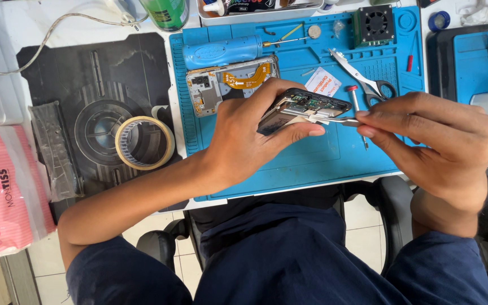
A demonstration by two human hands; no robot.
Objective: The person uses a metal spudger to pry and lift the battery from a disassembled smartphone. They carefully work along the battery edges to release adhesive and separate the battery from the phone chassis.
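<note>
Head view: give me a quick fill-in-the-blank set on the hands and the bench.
1. The left hand holds an opened ____ frame above the mat.
2. The right hand pinches metal ____ whose tips reach into that frame.
3. The work mat is ____ in colour.
4. The tape roll lies on the ____ pad.

Missing: phone; tweezers; blue; black

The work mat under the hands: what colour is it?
Blue work mat, clearest in the head view.

Bright, even light; sharp; soft shadows
</note>
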